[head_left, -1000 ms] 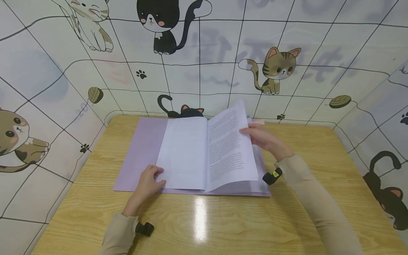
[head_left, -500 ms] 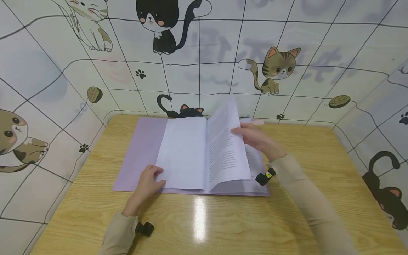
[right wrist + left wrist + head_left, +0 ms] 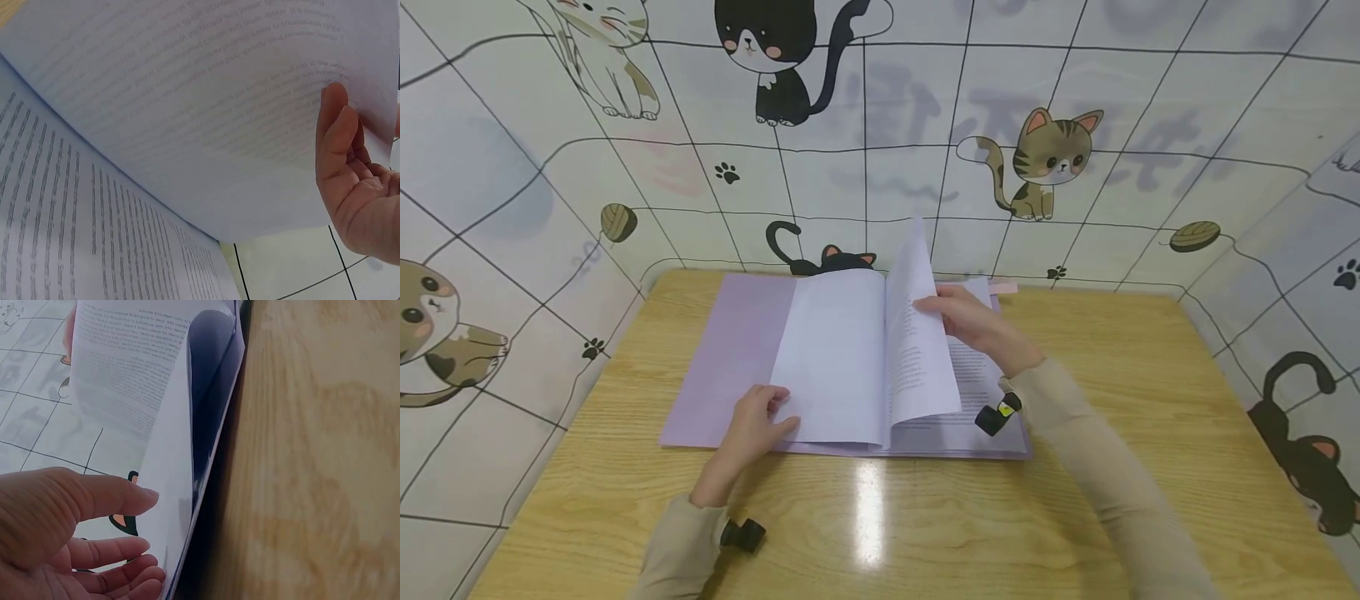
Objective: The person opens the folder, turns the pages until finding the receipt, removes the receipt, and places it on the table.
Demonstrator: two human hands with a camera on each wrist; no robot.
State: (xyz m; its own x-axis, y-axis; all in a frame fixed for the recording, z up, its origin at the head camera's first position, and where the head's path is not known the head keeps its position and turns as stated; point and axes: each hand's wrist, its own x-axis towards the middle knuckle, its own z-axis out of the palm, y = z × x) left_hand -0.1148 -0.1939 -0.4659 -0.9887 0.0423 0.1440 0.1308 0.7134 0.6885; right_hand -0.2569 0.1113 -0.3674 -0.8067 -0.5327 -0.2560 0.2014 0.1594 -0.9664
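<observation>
The right hand (image 3: 973,323) pinches the outer edge of one page (image 3: 921,367) with thumb and fingers. This page stands steeply over the right half of an open book (image 3: 831,392), its long axis running along the central fold, from the near side toward the wall (image 3: 917,92), its far corner pointing upward. The paper is thin, white, softly curved, and carries printed lines. The left hand (image 3: 756,425) grips nothing; its fingers bend loosely beside the outer edge of the left page (image 3: 835,333). A smooth lilac cover (image 3: 733,358) contains the sheets; behind it, a pink strip (image 3: 1004,288) sticks out. The book lies on a glossy wooden table (image 3: 962,517).
</observation>
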